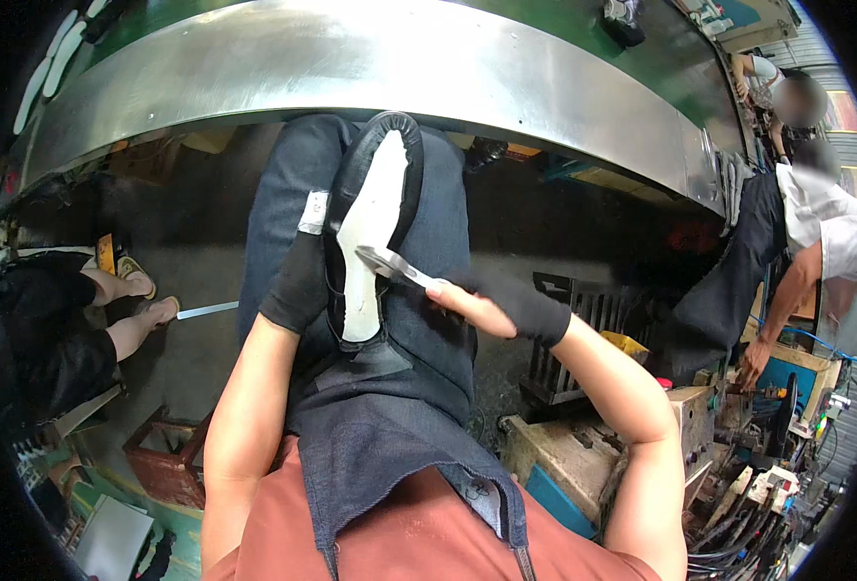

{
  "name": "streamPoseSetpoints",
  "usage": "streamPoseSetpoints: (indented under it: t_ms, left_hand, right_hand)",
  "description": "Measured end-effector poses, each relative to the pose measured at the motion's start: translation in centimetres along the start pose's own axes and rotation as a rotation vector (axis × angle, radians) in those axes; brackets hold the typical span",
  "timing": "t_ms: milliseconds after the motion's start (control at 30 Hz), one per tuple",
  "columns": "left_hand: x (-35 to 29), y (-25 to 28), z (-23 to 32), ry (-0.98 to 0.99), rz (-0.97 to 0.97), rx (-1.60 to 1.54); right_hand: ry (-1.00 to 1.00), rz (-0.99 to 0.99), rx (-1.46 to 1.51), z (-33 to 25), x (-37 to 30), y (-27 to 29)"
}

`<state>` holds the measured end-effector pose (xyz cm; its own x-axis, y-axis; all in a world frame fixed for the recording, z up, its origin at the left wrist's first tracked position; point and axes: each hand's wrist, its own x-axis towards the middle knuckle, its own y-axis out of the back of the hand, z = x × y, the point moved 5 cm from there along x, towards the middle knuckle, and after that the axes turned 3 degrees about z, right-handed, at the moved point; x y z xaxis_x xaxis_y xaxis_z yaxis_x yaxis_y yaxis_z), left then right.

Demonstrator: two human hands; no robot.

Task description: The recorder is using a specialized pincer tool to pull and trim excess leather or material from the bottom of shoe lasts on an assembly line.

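Observation:
A black shoe upper (411,179) lies sole side up along my lap, toe pointing away from me. Its edge is folded round a white insole (370,223) that covers the middle of the underside. My left hand (302,266), in a black fingerless glove with white tape on a finger, grips the shoe's left side; its fingertips are partly hidden. In my right hand (491,308), also gloved in black, is a silver metal hand tool (404,269). The tool's broad head rests against or just over the insole's right edge near the narrow waist. Whether it is pliers or a hammer I cannot tell.
A steel-edged bench (370,58) with a green top curves across beyond my knees. To the right stand a dark slatted crate (583,315) and a worn machine box (564,455). A reddish stool (167,455) is at left. Other people sit at both sides.

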<state>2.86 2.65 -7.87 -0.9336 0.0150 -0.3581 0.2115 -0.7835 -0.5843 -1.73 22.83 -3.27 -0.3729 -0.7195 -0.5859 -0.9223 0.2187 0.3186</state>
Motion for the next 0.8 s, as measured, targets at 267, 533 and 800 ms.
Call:
streamPoseSetpoints:
  t_ms: [267, 533, 800]
  left_hand:
    - [0.4, 0.4, -2.8, 0.282, 0.160, -0.279]
    - [-0.2, 0.6, -2.1, -0.351, 0.310, 0.735]
    - [-2.6, -2.1, 1.1, -0.268, -0.187, 0.883]
  right_hand:
    - [0.021, 0.132, 0.022, -4.0, -0.4, -0.4]
    - [0.386, 0.369, -0.836, -3.9, -3.9, 6.0]
    - [0.801, 0.089, -0.580, -9.9, -1.9, -0.4]
